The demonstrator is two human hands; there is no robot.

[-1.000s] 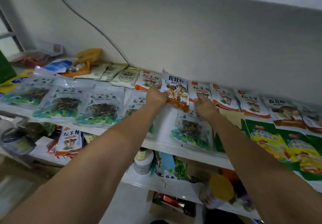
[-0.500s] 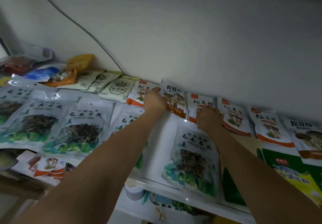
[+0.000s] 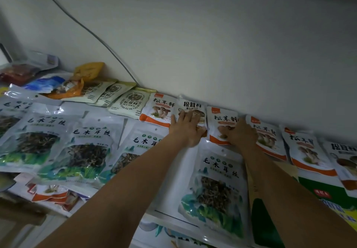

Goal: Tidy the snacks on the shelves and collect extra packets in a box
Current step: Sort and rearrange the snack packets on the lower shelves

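At frame centre, against the wall, the left hand (image 3: 186, 129) lies flat with fingers spread on a brown-trimmed packet (image 3: 192, 106) in the back row of the shelf (image 3: 133, 120). Just to its right, the right hand (image 3: 242, 134) presses straight fingers across an orange-trimmed packet (image 3: 222, 119). Fungus bags (image 3: 216, 189) fill the lower frame.

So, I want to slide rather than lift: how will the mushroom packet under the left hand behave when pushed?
The mushroom packet looks like a thin, flat pouch, so probably light and floppy. Its smooth film likely slides easily on the shelf. Pressed flat by the left hand, it may ride over the orange-banded packet beside it rather than tip.
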